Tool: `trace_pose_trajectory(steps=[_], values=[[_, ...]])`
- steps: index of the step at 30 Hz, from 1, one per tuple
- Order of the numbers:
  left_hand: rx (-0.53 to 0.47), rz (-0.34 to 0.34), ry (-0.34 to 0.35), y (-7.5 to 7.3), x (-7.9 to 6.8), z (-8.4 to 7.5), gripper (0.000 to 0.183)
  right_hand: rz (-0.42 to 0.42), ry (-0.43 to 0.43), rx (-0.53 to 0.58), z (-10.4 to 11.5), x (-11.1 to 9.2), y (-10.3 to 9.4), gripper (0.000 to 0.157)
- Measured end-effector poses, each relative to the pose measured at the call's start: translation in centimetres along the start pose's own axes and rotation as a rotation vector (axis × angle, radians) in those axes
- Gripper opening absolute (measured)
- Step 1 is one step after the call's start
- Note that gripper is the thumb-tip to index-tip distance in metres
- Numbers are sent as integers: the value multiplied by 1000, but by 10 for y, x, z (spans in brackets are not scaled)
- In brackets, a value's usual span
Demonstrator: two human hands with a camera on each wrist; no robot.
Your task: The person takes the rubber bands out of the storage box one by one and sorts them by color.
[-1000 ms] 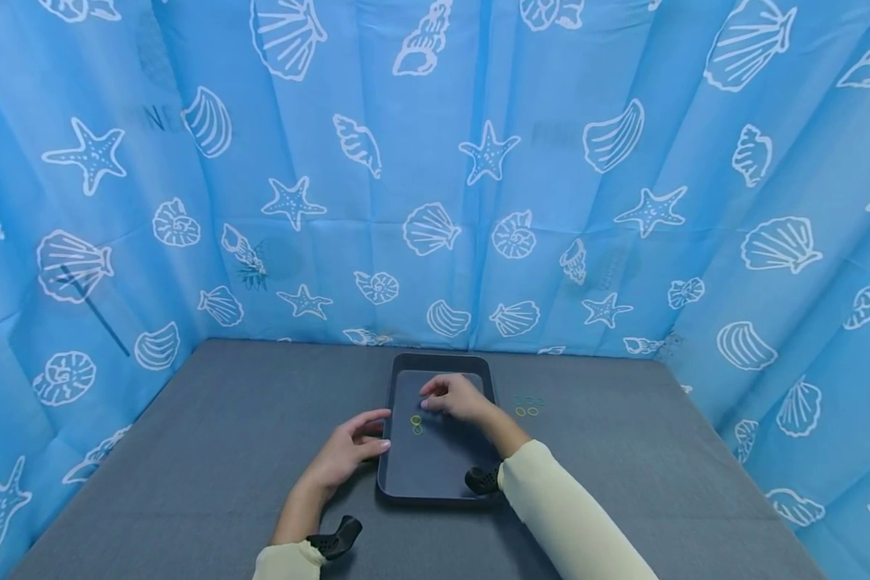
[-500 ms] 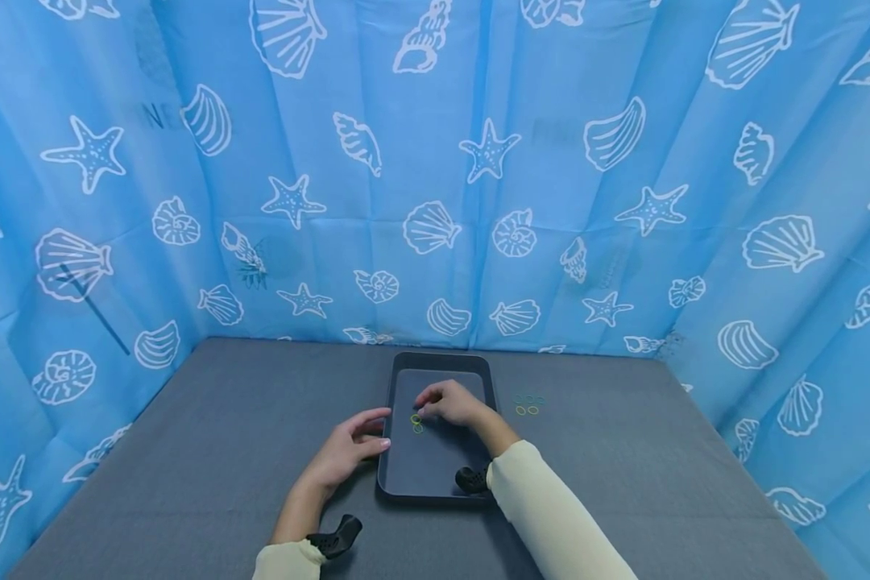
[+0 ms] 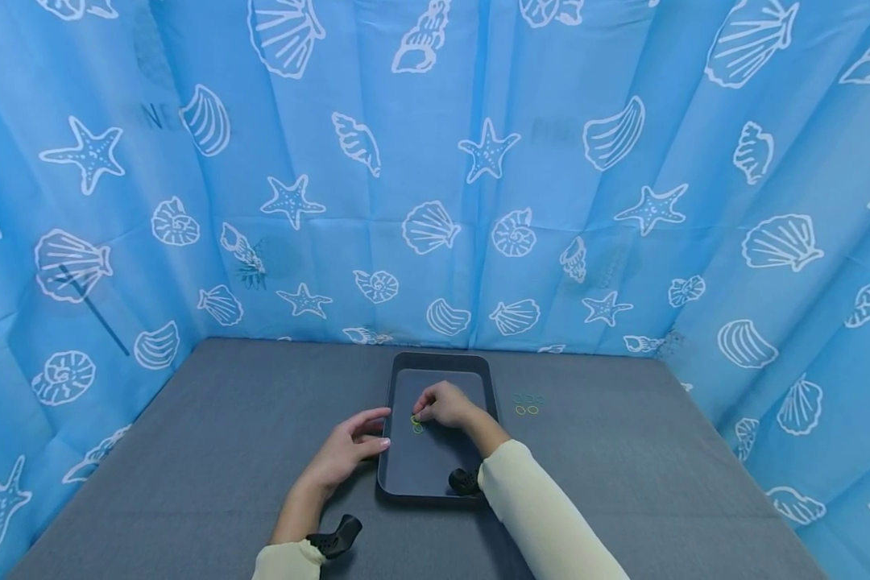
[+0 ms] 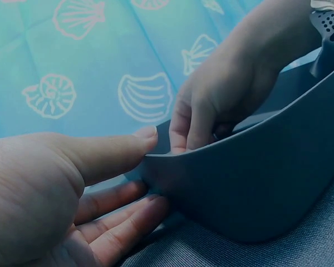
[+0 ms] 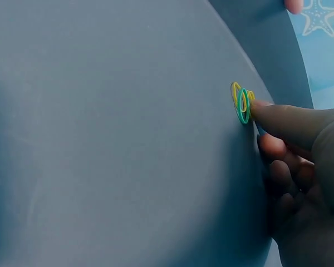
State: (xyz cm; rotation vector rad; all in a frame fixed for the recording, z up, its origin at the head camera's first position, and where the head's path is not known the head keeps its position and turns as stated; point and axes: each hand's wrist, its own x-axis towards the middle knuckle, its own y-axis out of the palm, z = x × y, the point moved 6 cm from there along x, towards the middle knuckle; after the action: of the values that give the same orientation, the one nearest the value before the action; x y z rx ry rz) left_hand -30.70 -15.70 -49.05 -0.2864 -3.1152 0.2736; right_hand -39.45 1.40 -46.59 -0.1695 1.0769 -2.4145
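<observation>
A yellow rubber band (image 5: 234,92) and a green rubber band (image 5: 239,108) lie overlapping inside a dark grey tray (image 3: 435,497). My right hand (image 3: 445,404) reaches down over the tray floor and pinches at the yellow band; the thumb tip is against it in the right wrist view, and the index fingertip is mostly hidden. My left hand (image 3: 344,449) rests at the tray's left side. In the left wrist view its thumb (image 4: 111,156) lies extended at the rim, and the other fingers touch the outer wall below.
Right of the tray, on the grey tablecloth (image 3: 261,411), several bands lie in two rows: green bands (image 3: 529,399) behind, yellow bands (image 3: 527,411) in front. A blue shell-patterned curtain (image 3: 435,177) stands behind and at both sides. Black wrist mounts (image 3: 336,537) sit on both wrists.
My right hand has moved left and slightly toward me, down to the yellow band in the tray. My left hand has stayed at the tray's side.
</observation>
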Motion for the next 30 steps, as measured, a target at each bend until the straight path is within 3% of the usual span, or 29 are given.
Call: trace_pose_trajectory(steps=[14, 30], values=[[16, -4, 0, 0, -1, 1, 50, -12, 29, -42, 1, 0, 1, 11], [12, -10, -9, 0, -2, -1, 49, -54, -18, 64, 2, -7, -13, 9]])
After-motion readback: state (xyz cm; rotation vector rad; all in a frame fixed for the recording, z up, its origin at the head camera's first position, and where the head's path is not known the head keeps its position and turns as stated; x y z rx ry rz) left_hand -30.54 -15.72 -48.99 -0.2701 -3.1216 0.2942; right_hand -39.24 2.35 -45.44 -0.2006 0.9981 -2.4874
